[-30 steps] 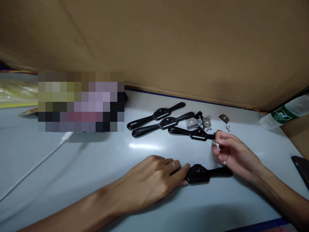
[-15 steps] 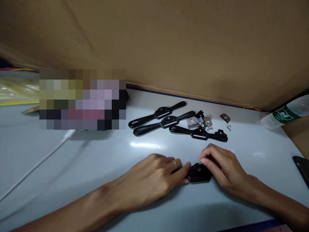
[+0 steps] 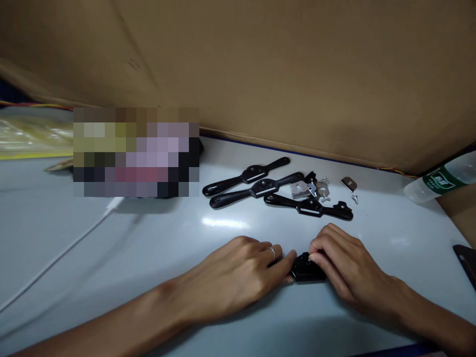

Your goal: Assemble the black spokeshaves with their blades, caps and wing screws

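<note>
A black spokeshave (image 3: 308, 273) lies at the near side of the table, its middle body showing between my two hands. My left hand (image 3: 247, 272), with a ring on one finger, is closed around its left handle, which is hidden beneath the fingers. With thumb and forefinger, my right hand (image 3: 347, 263) pinches a small silver screw (image 3: 309, 259) at the top of the spokeshave body; most of the screw is covered. Beyond my hands rest more black spokeshaves: one at the back (image 3: 256, 173), another in front of it (image 3: 263, 187), and a third to the right (image 3: 311, 207).
Metal blades (image 3: 298, 189), a loose blade (image 3: 348, 184) and thumb screws (image 3: 355, 199) lie behind the spokeshaves. A bottle with a green label (image 3: 439, 179) lies at the right. A white cable (image 3: 74, 242) crosses the left side; a cardboard wall (image 3: 260, 74) stands behind.
My right fingertips have come down slightly toward the hole in the spokeshave body, bringing the screw to it. My left hand keeps its hold. The whole view has shifted a little.
</note>
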The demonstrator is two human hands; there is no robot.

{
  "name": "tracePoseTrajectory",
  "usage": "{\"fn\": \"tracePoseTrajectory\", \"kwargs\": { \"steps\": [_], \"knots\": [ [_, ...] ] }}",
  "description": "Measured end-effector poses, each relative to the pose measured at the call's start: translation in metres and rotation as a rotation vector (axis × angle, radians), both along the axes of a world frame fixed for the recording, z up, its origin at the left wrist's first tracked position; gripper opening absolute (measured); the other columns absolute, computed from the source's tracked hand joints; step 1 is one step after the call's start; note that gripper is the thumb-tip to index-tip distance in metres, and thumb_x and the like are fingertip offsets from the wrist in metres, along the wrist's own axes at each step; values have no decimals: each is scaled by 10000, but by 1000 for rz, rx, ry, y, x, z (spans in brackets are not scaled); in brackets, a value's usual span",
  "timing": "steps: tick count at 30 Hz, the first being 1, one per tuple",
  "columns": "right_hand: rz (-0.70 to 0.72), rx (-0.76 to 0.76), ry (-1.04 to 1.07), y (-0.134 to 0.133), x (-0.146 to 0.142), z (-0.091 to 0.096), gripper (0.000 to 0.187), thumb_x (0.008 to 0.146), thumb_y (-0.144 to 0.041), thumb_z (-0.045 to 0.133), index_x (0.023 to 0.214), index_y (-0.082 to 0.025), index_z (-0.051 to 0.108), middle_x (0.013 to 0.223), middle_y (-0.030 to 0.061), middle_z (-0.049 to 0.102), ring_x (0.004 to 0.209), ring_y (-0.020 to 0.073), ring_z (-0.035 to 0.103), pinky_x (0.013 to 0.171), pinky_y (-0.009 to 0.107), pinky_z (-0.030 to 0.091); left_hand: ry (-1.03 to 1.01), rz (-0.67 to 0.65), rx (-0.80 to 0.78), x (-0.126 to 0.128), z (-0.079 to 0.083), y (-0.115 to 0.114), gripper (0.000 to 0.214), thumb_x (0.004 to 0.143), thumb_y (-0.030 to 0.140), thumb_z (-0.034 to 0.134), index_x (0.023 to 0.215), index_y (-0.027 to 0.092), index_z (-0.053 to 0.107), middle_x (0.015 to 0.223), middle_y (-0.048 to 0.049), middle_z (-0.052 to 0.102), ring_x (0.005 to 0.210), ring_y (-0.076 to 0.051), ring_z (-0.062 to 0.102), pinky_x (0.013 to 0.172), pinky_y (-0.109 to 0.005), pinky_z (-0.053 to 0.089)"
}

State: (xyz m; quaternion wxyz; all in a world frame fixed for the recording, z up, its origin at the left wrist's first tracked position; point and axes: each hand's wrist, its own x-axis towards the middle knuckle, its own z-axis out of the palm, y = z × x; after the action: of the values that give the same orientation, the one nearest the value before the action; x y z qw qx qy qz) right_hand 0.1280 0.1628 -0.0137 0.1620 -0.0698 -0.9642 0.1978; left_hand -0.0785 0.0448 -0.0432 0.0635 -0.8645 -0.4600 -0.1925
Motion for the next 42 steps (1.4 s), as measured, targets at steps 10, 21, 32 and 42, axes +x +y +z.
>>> {"fn": "tracePoseTrajectory", "kwargs": {
  "steps": [10, 21, 32, 42],
  "knots": [
    [15, 164, -18, -3, -1, -2, 239, 1032, -102, 397, 894, -141, 588, 798, 62, 586, 746, 177, 464, 658, 315, 399, 11, 4, -45, -1, 0, 0, 191, 1067, 244, 415, 1111, 126, 559, 726, 12, 616, 530, -160, 568, 465, -342, 358],
    [30, 233, -78, -9, -2, -3, 243, 967, -33, 436, 886, -101, 655, 775, 68, 561, 717, 187, 445, 632, 330, 382, 20, 17, -23, 1, 1, 1, 227, 1084, 262, 367, 1060, 140, 558, 710, 11, 621, 517, -147, 549, 468, -324, 332],
    [-100, -354, -57, 3, -1, 7, 132, 985, -188, 579, 902, -197, 680, 813, 8, 679, 741, 136, 607, 687, 271, 465, -35, 53, 4, 5, -2, -1, 243, 1077, 239, 356, 1150, 135, 562, 672, 28, 600, 521, -156, 539, 473, -312, 349],
    [-112, -52, -84, -5, 4, -3, 272, 1043, -243, 446, 814, -176, 577, 746, 29, 598, 681, 150, 515, 630, 289, 413, 15, 65, 27, 5, -1, 0, 357, 1105, 245, 232, 1270, 114, 521, 682, 27, 626, 517, -163, 595, 464, -327, 404]
  ]
}}
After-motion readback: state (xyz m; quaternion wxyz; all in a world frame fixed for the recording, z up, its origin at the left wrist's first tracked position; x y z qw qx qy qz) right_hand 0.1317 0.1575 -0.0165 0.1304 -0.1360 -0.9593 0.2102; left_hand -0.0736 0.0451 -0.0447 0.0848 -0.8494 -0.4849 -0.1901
